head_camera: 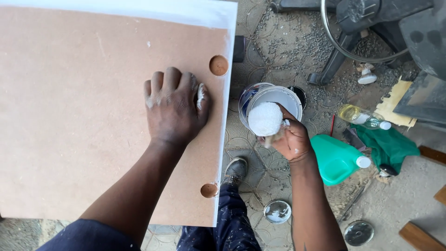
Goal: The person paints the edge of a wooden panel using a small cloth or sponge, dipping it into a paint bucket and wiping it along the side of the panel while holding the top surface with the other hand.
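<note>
Two hands are seen: a white paint-soaked pad (265, 118) is clasped in the right hand's (291, 139) grip over an open paint can (251, 95), while the left hand (173, 108) is laid flat, fingers spread, on a brown board (83, 116). Close by on the floor are found a green jug (335, 159), a clear bottle (362, 116) and two round lids (277, 211).

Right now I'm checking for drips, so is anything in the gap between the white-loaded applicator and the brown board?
Nothing visible. The right hand holds the white pad over the paint can, beside the board. Only bare paved ground lies between. The left hand rests flat on the board, back from its edge.
</note>
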